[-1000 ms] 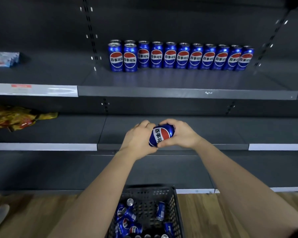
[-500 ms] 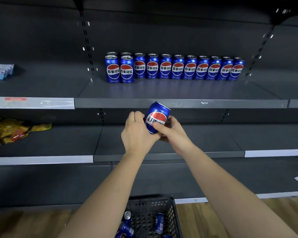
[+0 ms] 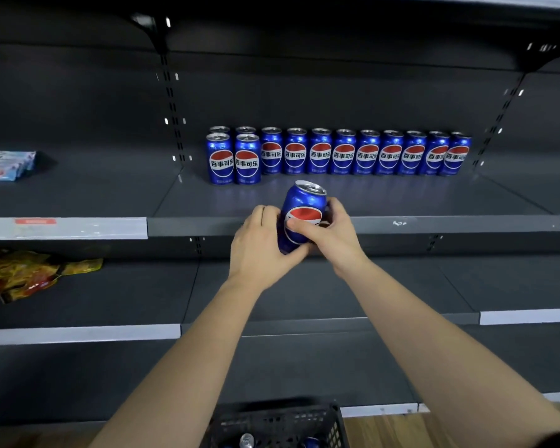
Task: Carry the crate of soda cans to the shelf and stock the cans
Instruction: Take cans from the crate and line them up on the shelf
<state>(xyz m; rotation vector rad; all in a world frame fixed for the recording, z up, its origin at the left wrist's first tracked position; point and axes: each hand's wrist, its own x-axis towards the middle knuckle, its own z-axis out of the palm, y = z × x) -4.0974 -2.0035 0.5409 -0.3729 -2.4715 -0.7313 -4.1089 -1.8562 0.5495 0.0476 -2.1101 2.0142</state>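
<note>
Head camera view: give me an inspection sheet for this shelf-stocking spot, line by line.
Surface: dark shelf, grey front edge.
Job's things: can row upright at the back; front cans, two, at its left end; held can tilted at the shelf's front edge; crate below, loose cans inside.
Clutter: blue packets on the left section; yellow wrappers one shelf lower.
Grippers: left hand and right hand both grip the held can.
Cables: nothing seen.
Surroundings: wood floor; slotted uprights.

A shop: dark retail shelving point(image 3: 353, 223) with price strips point(image 3: 78, 226) and rowed soda cans point(image 3: 343, 153).
</note>
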